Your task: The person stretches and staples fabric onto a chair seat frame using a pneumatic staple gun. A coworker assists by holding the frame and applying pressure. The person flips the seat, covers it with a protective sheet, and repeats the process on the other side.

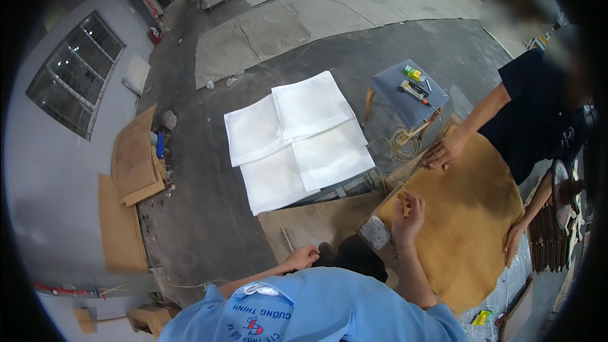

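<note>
My right hand (408, 218) is raised at the left edge of a tan leather-like sheet (462, 215), its fingers curled in. Whatever those fingers may hold is too small to name. Low in front of me, my left hand (302, 258) is closed beside my dark trousers, and its inner side is hidden. The tan sheet drapes over a work table on my right. Across it, a co-worker in a dark shirt lays one hand (445, 150) on its far edge and the other hand (514, 244) on its right edge. Near my right wrist lies a grey-white block (375, 232).
White padded sheets (316, 107) lie overlapping ahead of me. A grey-topped stool (405, 92) carries hand tools and a small yellow-green box; a coiled hose (405, 145) lies below it. Cardboard (134, 158) leans by the left wall. A yellow packet (482, 317) lies near the table's near end.
</note>
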`<action>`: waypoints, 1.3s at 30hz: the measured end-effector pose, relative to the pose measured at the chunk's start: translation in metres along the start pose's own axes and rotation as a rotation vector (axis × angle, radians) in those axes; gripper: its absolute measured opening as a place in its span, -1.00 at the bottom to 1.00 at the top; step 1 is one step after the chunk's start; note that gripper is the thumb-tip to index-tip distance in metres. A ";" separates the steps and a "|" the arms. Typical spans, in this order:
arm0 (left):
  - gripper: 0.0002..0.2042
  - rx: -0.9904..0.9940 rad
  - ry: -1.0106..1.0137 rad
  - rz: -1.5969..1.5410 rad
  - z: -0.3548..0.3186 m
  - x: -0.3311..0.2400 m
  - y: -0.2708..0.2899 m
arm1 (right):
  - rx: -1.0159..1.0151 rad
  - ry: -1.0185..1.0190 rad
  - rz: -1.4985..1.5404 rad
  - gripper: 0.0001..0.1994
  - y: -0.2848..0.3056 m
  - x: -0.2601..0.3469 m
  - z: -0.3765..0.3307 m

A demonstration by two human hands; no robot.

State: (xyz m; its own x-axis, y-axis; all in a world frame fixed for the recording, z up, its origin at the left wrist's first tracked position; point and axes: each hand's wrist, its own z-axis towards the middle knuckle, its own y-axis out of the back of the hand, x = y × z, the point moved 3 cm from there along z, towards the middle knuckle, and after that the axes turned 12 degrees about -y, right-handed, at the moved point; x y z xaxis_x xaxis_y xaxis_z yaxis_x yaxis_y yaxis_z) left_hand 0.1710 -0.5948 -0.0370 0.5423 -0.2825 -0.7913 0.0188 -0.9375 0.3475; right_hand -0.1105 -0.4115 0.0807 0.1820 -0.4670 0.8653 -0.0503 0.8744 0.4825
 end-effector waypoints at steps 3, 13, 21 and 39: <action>-0.70 -0.057 0.011 0.145 0.021 0.003 0.041 | 0.019 -0.075 -0.093 -0.80 -0.012 -0.009 0.003; -0.68 -0.104 0.356 0.063 0.125 0.023 0.203 | 0.026 0.078 -0.379 -0.77 -0.021 -0.011 -0.004; -0.44 0.438 0.294 0.632 0.116 0.008 0.246 | 0.054 -0.124 -0.370 -0.78 -0.018 0.001 0.000; -0.52 0.809 -0.039 0.693 0.302 0.073 0.393 | -0.352 -0.581 -0.015 -0.66 -0.222 0.002 -0.019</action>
State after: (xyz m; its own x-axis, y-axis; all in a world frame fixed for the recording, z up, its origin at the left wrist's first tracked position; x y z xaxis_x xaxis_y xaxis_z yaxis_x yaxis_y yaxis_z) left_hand -0.0355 -1.0447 -0.1096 0.1934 -0.7988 -0.5696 -0.8550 -0.4220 0.3015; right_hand -0.0805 -0.6038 -0.0270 -0.3820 -0.3884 0.8386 0.2888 0.8118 0.5075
